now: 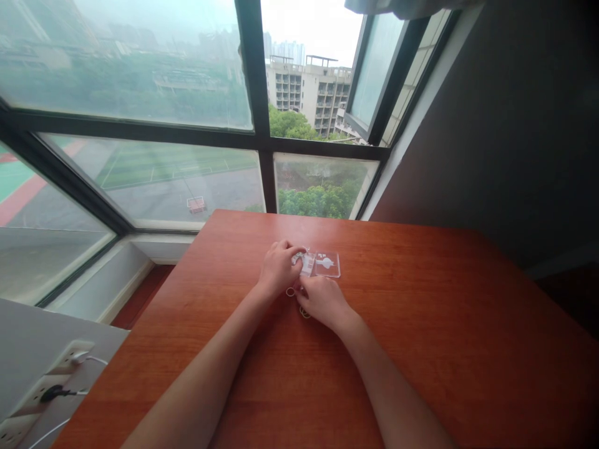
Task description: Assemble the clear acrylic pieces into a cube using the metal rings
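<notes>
A small clear plastic case [327, 264] lies on the brown wooden table, its right half flat and bearing a white printed shape. My left hand [279, 268] grips the left part of the case between thumb and fingers. Close to the case's near edge, my right hand [324, 298] has its fingertips pinched together; whatever is between them is hidden. A pale thin ring [291, 292] lies on the table between the two hands. Partly under my right hand are yellowish rings [304, 313], too small to tell apart clearly.
The wooden table [449, 349] spreads wide around both hands, its far edge meeting dark-framed windows [267, 181]. A grey wall [468, 125] rises at the right. Power sockets [40, 394] with plugged-in cables are on the low wall at the left.
</notes>
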{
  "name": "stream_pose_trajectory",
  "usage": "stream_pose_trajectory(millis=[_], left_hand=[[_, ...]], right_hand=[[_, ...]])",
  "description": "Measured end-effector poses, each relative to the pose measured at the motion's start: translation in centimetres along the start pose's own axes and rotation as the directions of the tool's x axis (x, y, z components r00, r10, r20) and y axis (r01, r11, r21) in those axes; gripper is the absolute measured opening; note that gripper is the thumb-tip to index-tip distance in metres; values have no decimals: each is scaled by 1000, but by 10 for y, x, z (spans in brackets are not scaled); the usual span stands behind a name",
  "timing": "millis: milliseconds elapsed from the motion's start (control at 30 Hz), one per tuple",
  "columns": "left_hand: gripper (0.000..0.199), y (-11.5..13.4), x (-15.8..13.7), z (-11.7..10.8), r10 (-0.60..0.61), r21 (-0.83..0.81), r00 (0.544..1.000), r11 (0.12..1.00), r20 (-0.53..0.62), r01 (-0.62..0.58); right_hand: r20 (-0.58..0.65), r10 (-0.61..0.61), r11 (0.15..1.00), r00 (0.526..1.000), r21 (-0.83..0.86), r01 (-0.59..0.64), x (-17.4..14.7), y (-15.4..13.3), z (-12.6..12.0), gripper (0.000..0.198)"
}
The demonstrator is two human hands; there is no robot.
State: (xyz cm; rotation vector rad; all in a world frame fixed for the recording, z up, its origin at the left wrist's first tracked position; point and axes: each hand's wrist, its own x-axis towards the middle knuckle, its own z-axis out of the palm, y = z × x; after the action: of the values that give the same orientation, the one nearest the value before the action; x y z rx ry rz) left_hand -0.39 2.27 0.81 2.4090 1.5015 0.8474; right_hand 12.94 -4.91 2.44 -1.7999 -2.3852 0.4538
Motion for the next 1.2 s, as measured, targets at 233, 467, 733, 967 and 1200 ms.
stream_pose_trajectory(millis=[233, 467, 733, 967, 1200], left_hand=[[25, 1, -1, 0, 56, -5, 998, 998, 24, -56], [33, -1, -3, -1, 7, -38, 1000, 999, -18, -8], [30, -7, -7, -1, -94, -155, 995, 983, 30, 97], [33, -2, -11, -2, -82, -202, 995, 975, 52, 91], [22, 6, -9, -8, -33, -267, 999, 963, 10, 35]], right_hand=[[1, 3, 1000, 1000, -20, -3, 1, -1, 1, 25], [-11, -16, 1000, 1000, 7, 17, -1, 0, -1, 22], [-49, -1, 999, 999, 49, 3, 0, 2, 1, 19], [-190, 95, 957, 977, 286, -38, 5, 18, 0, 16], [-379, 276, 743, 883, 667, 54, 11, 32, -1, 24]])
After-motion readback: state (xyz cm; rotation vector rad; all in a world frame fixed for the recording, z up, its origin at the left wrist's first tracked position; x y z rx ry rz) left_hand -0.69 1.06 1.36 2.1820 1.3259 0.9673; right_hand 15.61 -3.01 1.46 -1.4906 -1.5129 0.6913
